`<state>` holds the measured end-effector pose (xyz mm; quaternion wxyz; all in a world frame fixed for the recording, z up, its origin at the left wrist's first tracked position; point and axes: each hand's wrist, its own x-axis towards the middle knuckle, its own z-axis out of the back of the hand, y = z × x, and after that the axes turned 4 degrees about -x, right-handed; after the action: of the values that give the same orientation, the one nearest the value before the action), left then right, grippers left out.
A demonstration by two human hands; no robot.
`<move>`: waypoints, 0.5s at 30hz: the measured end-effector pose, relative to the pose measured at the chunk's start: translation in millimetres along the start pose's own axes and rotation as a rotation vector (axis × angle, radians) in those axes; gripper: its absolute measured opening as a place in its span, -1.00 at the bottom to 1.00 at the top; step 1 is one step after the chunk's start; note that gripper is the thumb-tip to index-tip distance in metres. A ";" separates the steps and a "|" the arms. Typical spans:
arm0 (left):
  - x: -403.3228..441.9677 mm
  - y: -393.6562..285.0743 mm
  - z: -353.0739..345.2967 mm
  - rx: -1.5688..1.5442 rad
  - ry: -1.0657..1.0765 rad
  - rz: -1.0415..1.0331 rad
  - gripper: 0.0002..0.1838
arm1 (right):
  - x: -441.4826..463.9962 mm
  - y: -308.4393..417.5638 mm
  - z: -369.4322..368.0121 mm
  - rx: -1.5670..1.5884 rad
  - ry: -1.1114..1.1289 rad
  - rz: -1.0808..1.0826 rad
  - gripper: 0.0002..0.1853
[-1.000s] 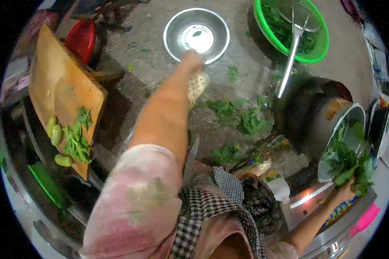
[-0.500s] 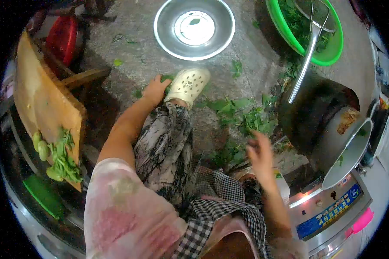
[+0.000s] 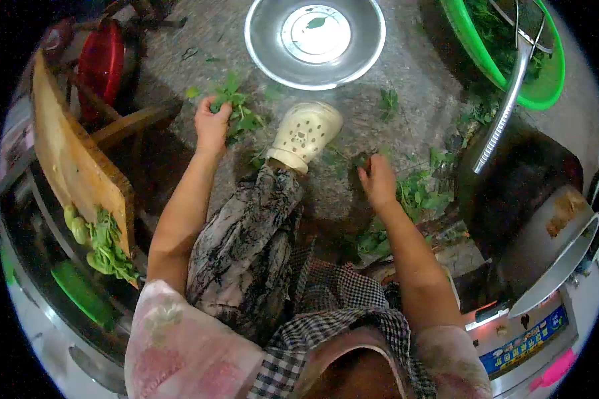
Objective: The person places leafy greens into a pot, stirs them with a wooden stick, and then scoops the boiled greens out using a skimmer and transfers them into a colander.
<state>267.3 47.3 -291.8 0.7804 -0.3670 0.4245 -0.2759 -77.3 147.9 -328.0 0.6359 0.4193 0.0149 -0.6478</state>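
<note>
My left hand (image 3: pixel 213 125) is closed on a sprig of green leaves (image 3: pixel 236 110), just above the concrete floor, left of a cream clog (image 3: pixel 304 135). Right of the clog, my right hand (image 3: pixel 378 181) has its fingers pressed together; a bit of green shows at the fingertips, too blurred to make out. Loose green leaves (image 3: pixel 416 194) lie on the floor beside and below the right hand. Beyond the clog stands a metal basin (image 3: pixel 263 56) with a single leaf (image 3: pixel 315 23) at its bottom.
A green basin (image 3: pixel 472 46) at the upper right holds greens and a long-handled strainer (image 3: pixel 502 126). A large pot (image 3: pixel 546 246) stands at the right. At the left are a tilted wooden board (image 3: pixel 73 153) with greens and squash-like vegetables, and a red basin (image 3: pixel 103 63).
The bunch of greens at the pot has left my right hand, which moved to the floor. My left hand has come back from the metal basin and picked up a sprig. The view has shifted.
</note>
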 end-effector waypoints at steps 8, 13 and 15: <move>-35.8 73.6 24.9 0.698 0.362 -0.105 -0.49 | 22.2 29.6 -49.6 -0.213 0.200 0.057 -0.58; -43.6 135.5 25.1 0.998 0.605 -0.158 -0.42 | 22.9 20.5 6.0 -0.123 0.039 0.069 -0.63; -28.8 174.2 23.1 1.121 0.734 -0.286 -0.55 | 29.8 14.7 40.6 -0.066 -0.177 0.046 -0.67</move>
<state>294.0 177.3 -410.5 0.6140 0.1573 0.4020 -0.6608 -81.5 98.5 -310.9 0.6630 0.3394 -0.0294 -0.6666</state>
